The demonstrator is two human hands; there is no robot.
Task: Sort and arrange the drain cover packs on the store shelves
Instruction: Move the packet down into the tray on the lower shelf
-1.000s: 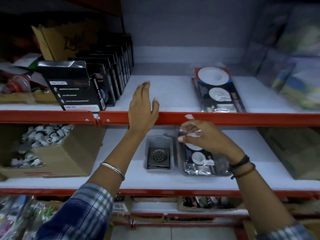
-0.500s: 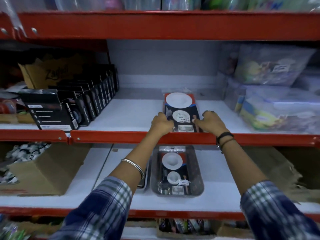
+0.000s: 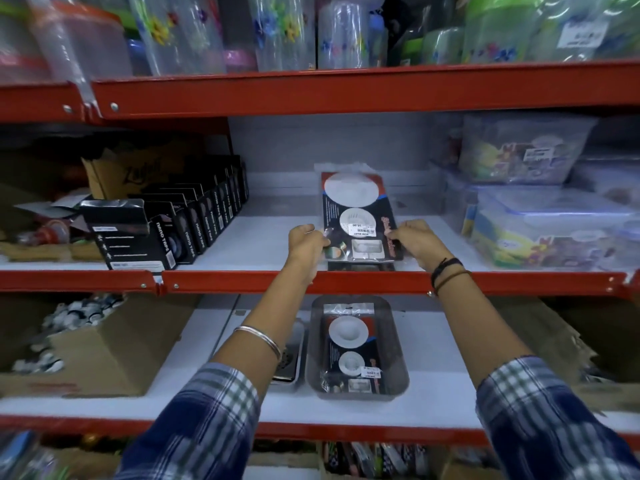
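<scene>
A drain cover pack (image 3: 356, 216), black card with white round covers under clear plastic, is tilted up off the middle shelf (image 3: 263, 247). My left hand (image 3: 306, 242) grips its lower left edge and my right hand (image 3: 414, 239) grips its lower right edge. Another pack's edge (image 3: 362, 266) shows flat beneath it. On the lower shelf (image 3: 194, 341), a grey tray (image 3: 313, 341) holds one more drain cover pack (image 3: 351, 348). Left of it, a metal tray with a square drain grate (image 3: 289, 362) is partly hidden by my left arm.
Black nano tape boxes (image 3: 173, 233) line the middle shelf's left side. Clear plastic containers (image 3: 540, 223) are stacked at its right. Cardboard boxes (image 3: 104, 355) sit at both ends of the lower shelf. Bottles (image 3: 277, 29) fill the top shelf. Red rails (image 3: 346, 282) front each shelf.
Both hands left the lower shelf and rose to the middle shelf, taking the pack's two lower edges. The pack's near end has since lifted and tilted toward me.
</scene>
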